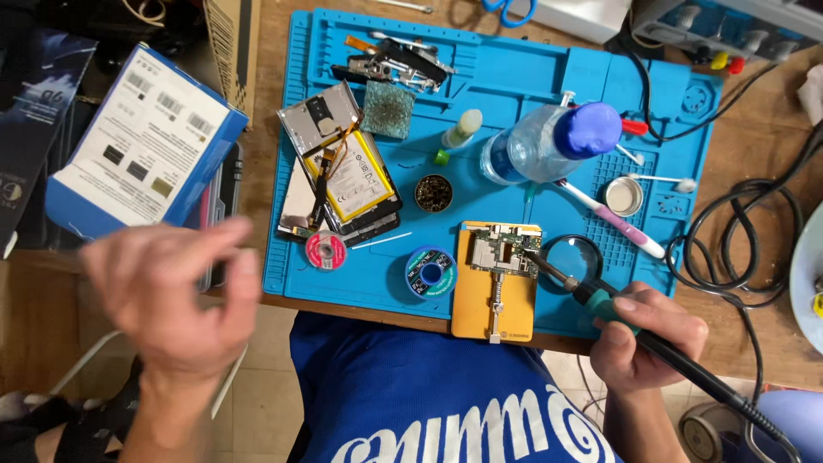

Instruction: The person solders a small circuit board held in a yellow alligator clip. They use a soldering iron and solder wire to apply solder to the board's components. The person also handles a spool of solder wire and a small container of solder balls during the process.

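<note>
While bottle (pixel 549 141) lies beyond circuit board (pixel 504 250).

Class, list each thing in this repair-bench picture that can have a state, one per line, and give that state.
Right hand: closed on the black soldering iron, tip at the green circuit board.
Left hand: raised, blurred, holding nothing.
Yellow board holder: clamping the board.
Opened phone with yellow battery: back off.
Clear plastic bottle with blue cap: capped, lying down.
Small round tin: open.
</note>
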